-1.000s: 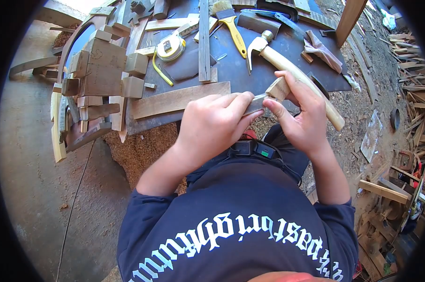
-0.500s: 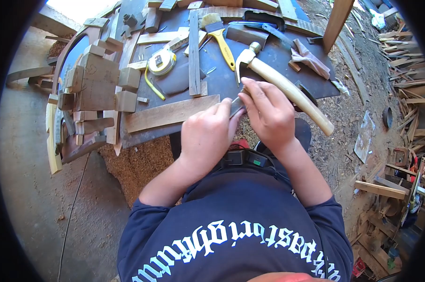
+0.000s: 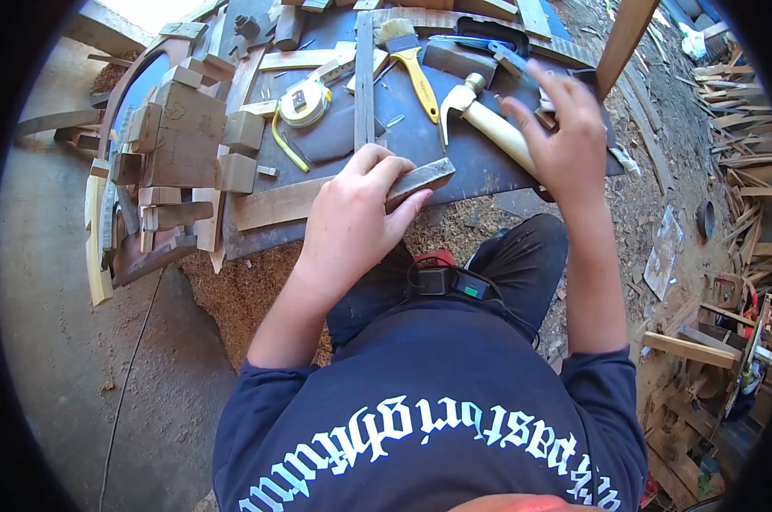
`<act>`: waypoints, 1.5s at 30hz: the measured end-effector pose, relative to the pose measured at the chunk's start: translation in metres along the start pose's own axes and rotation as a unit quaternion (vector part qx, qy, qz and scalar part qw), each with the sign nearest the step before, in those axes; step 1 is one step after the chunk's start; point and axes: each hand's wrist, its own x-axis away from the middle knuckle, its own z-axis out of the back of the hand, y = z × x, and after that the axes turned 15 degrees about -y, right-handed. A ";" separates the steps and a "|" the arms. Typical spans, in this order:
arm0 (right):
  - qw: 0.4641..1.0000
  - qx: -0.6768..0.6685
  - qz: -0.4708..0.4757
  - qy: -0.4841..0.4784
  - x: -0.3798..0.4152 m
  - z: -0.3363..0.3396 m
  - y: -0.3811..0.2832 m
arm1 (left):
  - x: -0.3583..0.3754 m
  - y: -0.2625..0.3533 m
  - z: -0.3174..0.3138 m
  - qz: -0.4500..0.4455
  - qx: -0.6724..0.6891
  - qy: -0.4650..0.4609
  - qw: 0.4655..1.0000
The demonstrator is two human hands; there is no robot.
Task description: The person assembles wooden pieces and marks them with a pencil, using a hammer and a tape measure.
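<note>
My left hand (image 3: 356, 205) is closed around a short piece of wood (image 3: 422, 179), whose greyish end sticks out past the fingers to the right. Behind that hand, a longer flat board (image 3: 275, 203) lies along the table's near edge. My right hand (image 3: 571, 141) is raised on the right with thumb and fingers apart, holding nothing visible; its fingertips are slightly blurred. Just left of it lies a claw hammer (image 3: 499, 136) with a pale wooden handle, partly hidden by the hand. A yellow-handled paintbrush (image 3: 416, 81) rests beyond the hammer.
A yellow and white tape measure (image 3: 305, 104) sits left of a narrow upright strip (image 3: 365, 94) on the dark table (image 3: 454, 183). Stacked wooden blocks (image 3: 181, 141) fill the left side. Scrap wood (image 3: 736, 128) is piled on the ground at far right.
My right hand has let go of the wood piece and moved right and up, past the hammer handle. The left hand keeps hold and has shifted slightly left; more of the wood shows.
</note>
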 end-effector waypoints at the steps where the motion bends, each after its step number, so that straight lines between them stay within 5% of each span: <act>1: 0.998 -0.030 -0.010 -0.057 0.006 -0.002 -0.003 | 0.000 0.000 0.003 0.005 -0.009 -0.002 1.000; 4: 0.984 0.061 -0.041 -0.165 0.016 -0.016 -0.011 | -0.003 -0.004 0.011 0.003 -0.027 0.006 1.000; 14: 0.992 -0.072 0.013 -0.100 0.015 0.014 -0.040 | -0.026 -0.019 0.044 -0.033 -0.141 -0.057 0.988; 19: 0.983 0.041 0.154 -0.091 0.012 0.034 -0.050 | -0.033 -0.005 0.049 -0.081 -0.184 -0.115 0.973; 26: 0.962 0.127 0.190 -0.152 0.017 0.045 -0.044 | -0.026 -0.005 0.068 -0.126 -0.205 -0.101 0.965; 32: 0.934 0.184 0.185 -0.244 0.012 0.055 -0.046 | -0.036 0.007 0.057 -0.068 -0.373 -0.172 0.909; 37: 0.938 0.178 0.189 -0.228 0.016 0.065 -0.043 | -0.046 0.002 0.048 -0.037 -0.247 -0.302 0.920; 45: 0.949 0.105 0.198 -0.221 0.036 0.096 -0.033 | -0.015 0.039 0.062 -0.061 -0.268 -0.282 0.919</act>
